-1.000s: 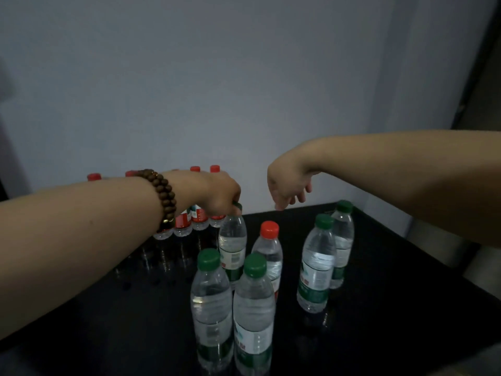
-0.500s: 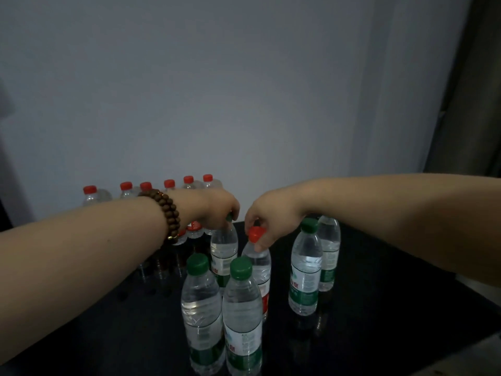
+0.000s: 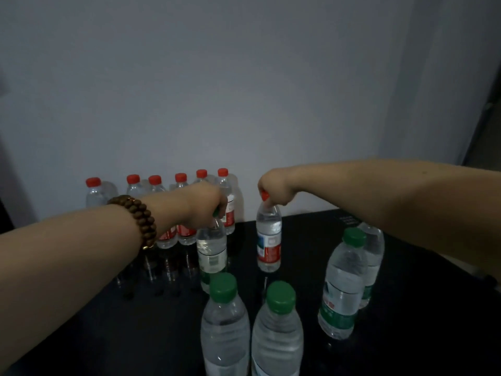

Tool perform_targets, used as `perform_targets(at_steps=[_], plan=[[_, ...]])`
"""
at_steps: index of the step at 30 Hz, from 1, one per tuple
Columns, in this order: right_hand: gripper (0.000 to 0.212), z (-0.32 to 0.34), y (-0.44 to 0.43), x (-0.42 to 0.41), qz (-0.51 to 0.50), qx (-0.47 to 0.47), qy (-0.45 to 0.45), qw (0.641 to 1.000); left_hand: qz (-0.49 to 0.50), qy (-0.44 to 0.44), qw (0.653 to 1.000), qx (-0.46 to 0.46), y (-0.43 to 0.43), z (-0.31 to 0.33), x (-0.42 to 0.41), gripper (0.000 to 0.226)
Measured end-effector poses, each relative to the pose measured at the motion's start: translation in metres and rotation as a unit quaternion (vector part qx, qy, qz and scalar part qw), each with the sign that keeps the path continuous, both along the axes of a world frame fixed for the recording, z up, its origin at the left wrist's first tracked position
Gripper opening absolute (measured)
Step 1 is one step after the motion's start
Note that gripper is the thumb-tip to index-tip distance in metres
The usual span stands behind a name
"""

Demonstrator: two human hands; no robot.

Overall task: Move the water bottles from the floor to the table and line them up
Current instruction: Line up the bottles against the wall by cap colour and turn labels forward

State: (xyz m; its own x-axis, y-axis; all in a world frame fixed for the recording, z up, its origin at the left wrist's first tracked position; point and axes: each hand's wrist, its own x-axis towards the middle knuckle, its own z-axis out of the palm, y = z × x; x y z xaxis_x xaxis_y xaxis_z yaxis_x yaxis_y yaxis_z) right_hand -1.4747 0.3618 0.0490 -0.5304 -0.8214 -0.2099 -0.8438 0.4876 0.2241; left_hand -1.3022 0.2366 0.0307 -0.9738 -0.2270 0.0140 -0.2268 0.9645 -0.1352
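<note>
My left hand (image 3: pixel 202 206) grips the green cap of a clear water bottle (image 3: pixel 212 248) standing on the black table (image 3: pixel 406 335). My right hand (image 3: pixel 273 189) pinches the red cap of a red-labelled bottle (image 3: pixel 268 240), which hangs slightly above the table to the right of the first. A row of several red-capped bottles (image 3: pixel 179 207) lines the table's back edge by the wall. Two green-capped bottles (image 3: pixel 225 327) (image 3: pixel 276 337) stand close in front, and two more (image 3: pixel 341 286) (image 3: pixel 372 253) stand at the right.
A grey wall (image 3: pixel 244 90) rises directly behind the table. The table's right edge and corner (image 3: pixel 474 272) lie past the right-hand bottles, with a dark doorway strip at the far right. A wooden bead bracelet (image 3: pixel 138 215) circles my left wrist.
My right hand has closed on the red cap and carried that bottle back and to the right, away from the cluster. My left hand keeps its hold on the green-capped bottle.
</note>
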Motion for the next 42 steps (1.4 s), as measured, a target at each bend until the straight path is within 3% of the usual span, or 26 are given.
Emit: perform_targets(at_steps=[7,11,17,20,23,25,32,35,38,40,42], plan=[[0.038,-0.005,-0.090,-0.043,-0.042,0.019,0.039,0.998,0.015,0.015,1.000,-0.001,-0.056,-0.006,0.002,0.022],[0.034,-0.008,-0.123,-0.062,-0.068,-0.020,0.014,0.997,-0.009,0.016,1.000,-0.005,-0.072,-0.007,-0.005,0.024],[0.036,-0.020,-0.139,-0.080,-0.055,-0.064,0.055,0.995,-0.022,0.020,1.000,0.005,-0.091,-0.009,-0.010,0.022],[0.030,-0.014,-0.123,-0.079,-0.059,-0.087,0.012,0.994,-0.038,0.011,0.999,0.011,-0.092,-0.009,-0.013,0.026],[0.064,0.001,-0.097,-0.068,-0.065,-0.106,-0.041,0.991,-0.055,0.001,0.998,0.019,-0.092,-0.006,-0.020,0.023],[0.073,0.012,-0.075,-0.059,-0.055,-0.096,-0.047,0.993,-0.069,0.002,0.997,0.024,-0.087,-0.004,-0.030,0.019],[0.055,0.031,-0.004,-0.017,0.013,-0.021,-0.047,0.999,-0.117,0.023,0.993,0.014,-0.054,-0.007,-0.105,0.024],[0.042,0.040,0.024,-0.006,0.034,-0.032,-0.042,0.998,-0.131,0.032,0.991,0.009,-0.041,-0.009,-0.144,0.025],[0.035,0.044,0.046,-0.002,0.042,-0.034,-0.041,0.998,-0.136,0.052,0.989,-0.001,-0.032,-0.013,-0.179,0.008],[0.034,0.043,0.056,-0.005,0.048,-0.042,-0.024,0.998,-0.125,0.063,0.990,-0.011,-0.029,-0.019,-0.198,0.028],[0.031,0.040,0.063,-0.012,0.052,-0.066,-0.016,0.996,-0.111,0.078,0.990,-0.026,-0.028,-0.021,-0.211,0.023]])
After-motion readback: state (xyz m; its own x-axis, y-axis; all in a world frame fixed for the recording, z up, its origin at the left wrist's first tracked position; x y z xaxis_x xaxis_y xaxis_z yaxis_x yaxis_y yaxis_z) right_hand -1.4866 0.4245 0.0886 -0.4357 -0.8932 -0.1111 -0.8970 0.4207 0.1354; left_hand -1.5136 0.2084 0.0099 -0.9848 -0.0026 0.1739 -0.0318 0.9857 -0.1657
